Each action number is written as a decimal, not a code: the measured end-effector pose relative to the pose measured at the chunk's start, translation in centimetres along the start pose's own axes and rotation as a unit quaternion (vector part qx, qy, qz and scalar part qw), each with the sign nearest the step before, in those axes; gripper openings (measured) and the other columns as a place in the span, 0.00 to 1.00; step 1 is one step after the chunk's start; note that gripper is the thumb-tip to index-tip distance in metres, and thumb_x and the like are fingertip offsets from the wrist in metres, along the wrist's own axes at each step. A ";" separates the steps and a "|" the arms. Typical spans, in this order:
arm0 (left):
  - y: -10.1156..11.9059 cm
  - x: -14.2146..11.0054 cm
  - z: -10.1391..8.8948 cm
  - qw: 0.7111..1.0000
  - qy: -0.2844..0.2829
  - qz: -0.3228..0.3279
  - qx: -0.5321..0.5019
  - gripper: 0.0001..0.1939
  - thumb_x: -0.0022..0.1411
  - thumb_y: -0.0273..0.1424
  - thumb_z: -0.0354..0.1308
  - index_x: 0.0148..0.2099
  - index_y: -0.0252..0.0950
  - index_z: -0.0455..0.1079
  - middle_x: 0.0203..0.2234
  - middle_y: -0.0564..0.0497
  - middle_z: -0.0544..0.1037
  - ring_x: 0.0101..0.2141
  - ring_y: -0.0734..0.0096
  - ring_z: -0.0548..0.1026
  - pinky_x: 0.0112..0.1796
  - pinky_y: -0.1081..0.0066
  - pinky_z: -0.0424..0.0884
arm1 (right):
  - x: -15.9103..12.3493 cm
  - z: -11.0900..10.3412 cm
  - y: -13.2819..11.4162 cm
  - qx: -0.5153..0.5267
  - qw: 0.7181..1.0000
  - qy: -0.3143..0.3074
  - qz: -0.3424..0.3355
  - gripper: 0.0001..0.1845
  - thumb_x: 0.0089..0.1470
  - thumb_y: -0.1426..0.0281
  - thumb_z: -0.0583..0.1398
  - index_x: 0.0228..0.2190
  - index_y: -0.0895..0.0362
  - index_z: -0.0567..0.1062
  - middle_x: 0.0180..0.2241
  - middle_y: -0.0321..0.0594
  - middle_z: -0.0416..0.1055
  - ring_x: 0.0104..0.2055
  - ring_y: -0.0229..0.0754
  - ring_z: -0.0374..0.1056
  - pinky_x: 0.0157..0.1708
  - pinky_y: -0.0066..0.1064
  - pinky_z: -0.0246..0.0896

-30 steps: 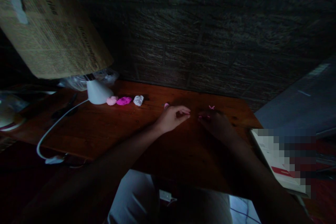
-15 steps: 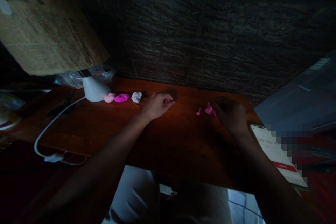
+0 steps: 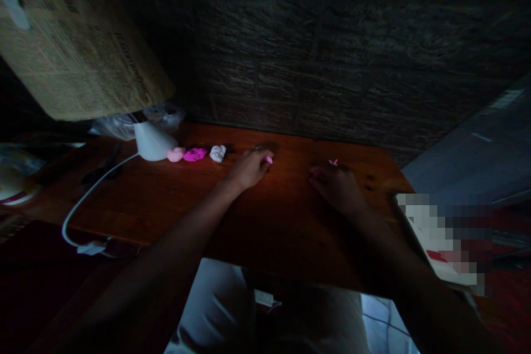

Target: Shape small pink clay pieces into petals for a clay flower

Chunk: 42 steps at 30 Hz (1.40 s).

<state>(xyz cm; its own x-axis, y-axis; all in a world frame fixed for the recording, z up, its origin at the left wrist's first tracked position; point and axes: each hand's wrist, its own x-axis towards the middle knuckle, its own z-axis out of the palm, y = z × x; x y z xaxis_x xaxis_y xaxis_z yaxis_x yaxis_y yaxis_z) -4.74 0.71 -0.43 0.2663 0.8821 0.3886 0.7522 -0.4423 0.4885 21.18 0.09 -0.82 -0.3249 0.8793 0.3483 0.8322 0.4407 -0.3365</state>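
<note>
My left hand (image 3: 250, 167) is closed over the table, with a small piece of pink modelling clay (image 3: 269, 160) showing between thumb and fingers. To its right, my right hand (image 3: 335, 185) is low over the wood in shadow, fingers curled together and pointing left. Whatever lies between those fingers is hidden. Just behind its knuckles, a bit of pink clay (image 3: 333, 162) pokes into view. Left of my left hand, three lumps sit in a row: a whitish one (image 3: 218, 153), a bright magenta one (image 3: 194, 154) and a pale pink one (image 3: 176, 154).
A lamp with a white base (image 3: 154, 142) and printed paper shade (image 3: 95, 50) stands at the left, its white cable (image 3: 78, 199) looping over the table edge. Dark scissors (image 3: 102, 171) lie beside it. A stone-patterned wall (image 3: 282, 55) closes the back. A partly blurred pale object (image 3: 431, 238) lies at right.
My right hand has moved left, over where the small pink bit lay, and most of the pink clay there is now hidden. My left hand has turned slightly, showing its pink piece.
</note>
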 end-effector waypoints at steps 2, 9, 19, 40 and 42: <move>0.2 0.0 0.0 1.000 0.002 0.001 -0.006 0.11 0.61 0.21 0.54 0.40 0.38 0.76 0.38 0.46 0.81 0.42 0.63 0.78 0.46 0.63 0.72 | 0.0 -0.2 0.3 0.009 1.000 0.010 0.001 0.12 0.55 0.74 0.61 0.39 0.50 0.83 0.38 0.42 0.83 0.38 0.50 0.79 0.44 0.42 0.72; 0.8 -0.1 0.3 0.999 -0.012 -0.010 -0.044 0.10 0.61 0.22 0.57 0.44 0.37 0.75 0.37 0.48 0.81 0.38 0.66 0.78 0.44 0.66 0.72 | 0.1 -1.2 0.7 0.045 0.999 0.001 0.004 0.15 0.52 0.76 0.61 0.39 0.51 0.83 0.35 0.39 0.83 0.36 0.48 0.79 0.41 0.37 0.73; 1.0 -0.3 0.5 0.999 -0.010 -0.030 -0.039 0.12 0.57 0.26 0.65 0.44 0.38 0.74 0.38 0.49 0.81 0.39 0.63 0.78 0.44 0.65 0.72 | 0.0 -1.1 0.2 0.005 1.000 -0.004 0.026 0.11 0.53 0.74 0.62 0.37 0.53 0.83 0.36 0.43 0.83 0.37 0.51 0.79 0.39 0.38 0.71; 3.9 -0.9 2.0 0.981 -0.052 0.104 -0.154 0.05 0.66 0.29 0.61 0.42 0.37 0.79 0.39 0.49 0.85 0.40 0.69 0.82 0.46 0.69 0.73 | -0.4 -0.8 -2.5 0.456 0.878 -0.070 0.129 0.16 0.51 0.59 0.66 0.39 0.54 0.82 0.36 0.42 0.81 0.29 0.37 0.72 0.28 0.29 0.70; 3.9 -0.8 2.2 0.978 -0.050 0.102 -0.174 0.05 0.65 0.28 0.62 0.41 0.36 0.79 0.39 0.49 0.85 0.40 0.69 0.82 0.46 0.69 0.74 | -0.4 -0.7 -2.5 0.460 0.876 -0.071 0.124 0.17 0.51 0.58 0.66 0.40 0.55 0.81 0.34 0.41 0.80 0.27 0.36 0.71 0.28 0.30 0.69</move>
<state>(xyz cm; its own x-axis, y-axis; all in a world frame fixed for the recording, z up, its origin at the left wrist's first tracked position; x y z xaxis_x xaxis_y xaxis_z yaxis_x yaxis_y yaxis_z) -0.73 -1.38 -0.59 0.4603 0.7736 0.4355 0.4307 -0.6235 0.6525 19.56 -1.46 0.52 -0.2923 0.9535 0.0731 0.1928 0.1337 -0.9721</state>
